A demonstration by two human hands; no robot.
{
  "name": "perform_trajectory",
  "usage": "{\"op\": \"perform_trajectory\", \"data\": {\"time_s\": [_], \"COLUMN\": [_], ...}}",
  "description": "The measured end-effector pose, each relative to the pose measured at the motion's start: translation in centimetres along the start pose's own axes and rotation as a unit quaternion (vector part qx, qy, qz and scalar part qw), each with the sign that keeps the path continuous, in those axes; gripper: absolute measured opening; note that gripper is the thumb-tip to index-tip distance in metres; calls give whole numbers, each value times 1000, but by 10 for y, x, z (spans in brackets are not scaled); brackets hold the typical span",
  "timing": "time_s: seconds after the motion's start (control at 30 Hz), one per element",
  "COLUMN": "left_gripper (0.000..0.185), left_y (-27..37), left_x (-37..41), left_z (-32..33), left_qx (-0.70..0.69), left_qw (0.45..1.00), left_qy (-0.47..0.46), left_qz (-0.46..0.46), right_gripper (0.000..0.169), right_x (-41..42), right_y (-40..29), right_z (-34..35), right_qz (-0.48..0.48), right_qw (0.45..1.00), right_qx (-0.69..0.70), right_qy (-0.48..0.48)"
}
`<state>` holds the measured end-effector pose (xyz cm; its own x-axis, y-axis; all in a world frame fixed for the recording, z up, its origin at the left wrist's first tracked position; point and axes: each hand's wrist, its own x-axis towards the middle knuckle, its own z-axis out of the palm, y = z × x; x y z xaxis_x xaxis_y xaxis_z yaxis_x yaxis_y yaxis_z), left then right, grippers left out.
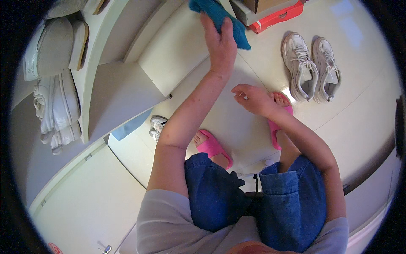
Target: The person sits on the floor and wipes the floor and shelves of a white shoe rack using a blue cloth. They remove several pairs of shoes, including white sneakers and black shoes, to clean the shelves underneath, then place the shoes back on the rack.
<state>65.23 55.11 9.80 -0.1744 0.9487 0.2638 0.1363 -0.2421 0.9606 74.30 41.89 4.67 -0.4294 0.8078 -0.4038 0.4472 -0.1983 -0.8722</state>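
My left hand [221, 47] reaches far forward, its fingers and thumb closed over a teal cloth [241, 35]. The cloth lies over the pale bottom panel [177, 47] of a shoe cabinet; whether it presses on the panel cannot be seen. Above the floor, my right hand [253, 98] is held with loosely bent fingers apart and nothing in them. It partly covers the pink slipper [274, 133] on my right foot. A pair of worn white lace-up sneakers [299, 66] stands on the tiles to the right of both hands.
White shoes [60, 101] stand on a cabinet shelf [85, 104] at left. A red shoebox [276, 19] and other boxes are stacked at the top. Another slipper [211, 144], on my left foot, and a white-and-black shoe [157, 125] are near my left arm. A white cabinet door [85, 197] is at lower left.
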Motion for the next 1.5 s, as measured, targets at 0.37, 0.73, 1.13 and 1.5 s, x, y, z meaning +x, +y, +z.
{"op": "perform_trajectory", "data": {"time_s": [0.37, 0.73, 1.13, 1.5], "left_gripper": [34, 45, 22, 29], "left_y": [-57, -144, -37, 77], "left_x": [119, -4, 49, 3], "left_z": [-3, -37, -322, -319], "left_qx": [-7, 359, 901, 909], "left_qw": [998, 923, 397, 364], "left_qy": [65, -140, -165, -162], "left_qz": [23, -5, 63, 120], "right_gripper": [25, 23, 25, 27], "right_x": [-1, 1, 2, -5], "right_y": [10, 24, 24, 25], "right_z": [16, 31, 35, 43], "right_qz": [-4, -15, 5, 20], "right_qw": [1000, 1000, 1000, 999], "right_qx": [-5, -1, -23, -24], "right_qy": [0, -7, -8, -29]}}
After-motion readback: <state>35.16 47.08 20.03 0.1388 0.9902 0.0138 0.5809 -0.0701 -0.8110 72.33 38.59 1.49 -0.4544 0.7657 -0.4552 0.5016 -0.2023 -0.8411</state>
